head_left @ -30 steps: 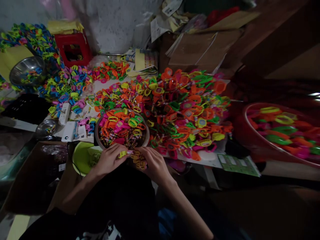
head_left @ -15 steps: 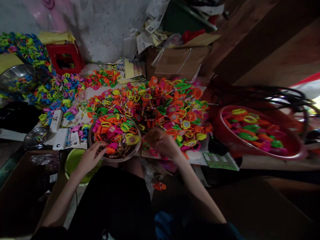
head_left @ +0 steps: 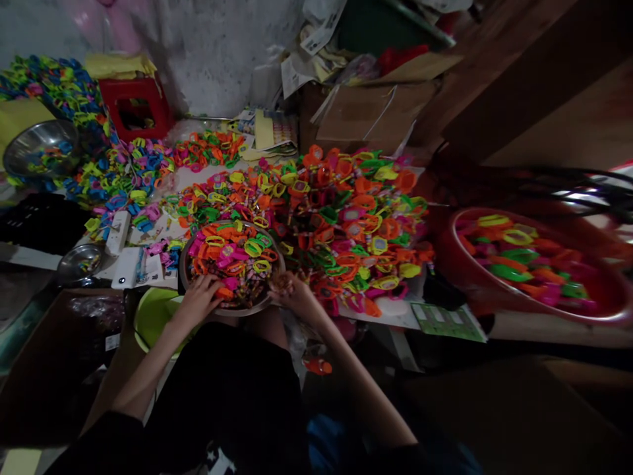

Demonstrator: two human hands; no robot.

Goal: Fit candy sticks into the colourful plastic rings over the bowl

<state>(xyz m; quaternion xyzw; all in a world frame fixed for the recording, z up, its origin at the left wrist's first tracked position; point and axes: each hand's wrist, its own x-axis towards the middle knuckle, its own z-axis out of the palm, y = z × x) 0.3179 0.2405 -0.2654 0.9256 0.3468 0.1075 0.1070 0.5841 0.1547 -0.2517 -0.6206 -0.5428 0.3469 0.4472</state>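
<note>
Behind the metal bowl (head_left: pixel 185 258) at lower centre rises a heap of bright plastic rings (head_left: pixel 346 218), with a red basin (head_left: pixel 448 270) of more at right. Half a second ago the right hand (head_left: pixel 291 293) was raised over the heap; now both rest on the bowl's near rim, left hand (head_left: pixel 200 297) fingering its rings, grips unclear

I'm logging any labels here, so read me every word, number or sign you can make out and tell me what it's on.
No text can be read.
Printed sheets by the wall: too blurred.
Papers above the cardboard box: print too small.
Green card at the table edge: pale boxes only, nothing legible.
</note>
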